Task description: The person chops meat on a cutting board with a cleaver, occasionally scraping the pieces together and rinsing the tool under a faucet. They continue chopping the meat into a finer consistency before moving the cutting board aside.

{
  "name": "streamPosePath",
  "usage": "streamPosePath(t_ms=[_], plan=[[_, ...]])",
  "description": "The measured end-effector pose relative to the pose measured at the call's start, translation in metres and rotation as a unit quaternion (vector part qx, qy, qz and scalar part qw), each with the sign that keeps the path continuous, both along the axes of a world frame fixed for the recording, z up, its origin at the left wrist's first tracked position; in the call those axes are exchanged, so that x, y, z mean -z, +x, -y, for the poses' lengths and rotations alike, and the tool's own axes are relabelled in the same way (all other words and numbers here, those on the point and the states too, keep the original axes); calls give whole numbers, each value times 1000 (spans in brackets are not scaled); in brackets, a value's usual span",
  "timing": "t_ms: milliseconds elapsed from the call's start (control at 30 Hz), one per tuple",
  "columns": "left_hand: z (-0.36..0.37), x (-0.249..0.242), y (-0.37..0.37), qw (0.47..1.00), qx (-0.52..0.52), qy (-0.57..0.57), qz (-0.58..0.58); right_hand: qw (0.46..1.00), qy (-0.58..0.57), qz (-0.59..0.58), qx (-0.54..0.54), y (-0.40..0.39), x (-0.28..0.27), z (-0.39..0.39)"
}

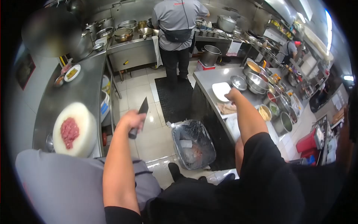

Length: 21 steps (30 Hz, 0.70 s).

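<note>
My left hand is wrapped round the handle of a kitchen knife, its dark blade pointing up and away from me over the floor. On the right, my right hand is closed at the near right edge of a white square plate on the steel table. A folded beige cloth lies just below that plate. To the left, pieces of raw meat rest on a thick round white cutting board. The fingertips of my right hand are partly hidden.
A lined bin stands on the floor between the counters. One person in grey faces the stove; another grey-clad person is close on my left. Steel bowls and containers crowd the right table. An oval plate sits on the left counter.
</note>
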<state>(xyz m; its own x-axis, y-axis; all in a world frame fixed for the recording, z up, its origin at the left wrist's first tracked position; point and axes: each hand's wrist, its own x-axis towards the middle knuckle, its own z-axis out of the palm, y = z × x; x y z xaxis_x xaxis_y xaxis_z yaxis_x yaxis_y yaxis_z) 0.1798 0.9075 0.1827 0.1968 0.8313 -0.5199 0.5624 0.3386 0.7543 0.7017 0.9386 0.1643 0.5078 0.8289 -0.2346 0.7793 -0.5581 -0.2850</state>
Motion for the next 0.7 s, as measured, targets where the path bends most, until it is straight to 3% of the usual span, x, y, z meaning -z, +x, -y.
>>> streamPosePath(t_ms=[67,100,133,200,300,367,500,567,633,700], plan=[[-14,23,-3,997,-46,-53,24,994,69,19,81,50,34,-6],[-26,39,-4,996,-48,-67,25,989,89,97,72,110,88,-27],[-34,64,-7,994,-64,-82,26,991,33,83,95,158,120,-45],[-36,100,-21,988,-104,-112,10,952,175,-144,208,193,147,-52],[-29,141,-33,978,-155,-135,-27,971,229,-49,53,279,205,-66],[-27,169,-46,973,-147,-161,-70,985,25,-77,155,194,114,-50],[-21,170,-63,972,-105,-178,-109,971,182,145,-44,281,177,-65],[-18,177,-67,970,-158,-175,-61,982,157,108,7,249,150,-63],[-25,195,-79,969,-183,-164,-29,968,223,112,29,265,156,-75],[-29,170,-76,969,-204,-138,-25,972,209,108,23,263,126,-97]])
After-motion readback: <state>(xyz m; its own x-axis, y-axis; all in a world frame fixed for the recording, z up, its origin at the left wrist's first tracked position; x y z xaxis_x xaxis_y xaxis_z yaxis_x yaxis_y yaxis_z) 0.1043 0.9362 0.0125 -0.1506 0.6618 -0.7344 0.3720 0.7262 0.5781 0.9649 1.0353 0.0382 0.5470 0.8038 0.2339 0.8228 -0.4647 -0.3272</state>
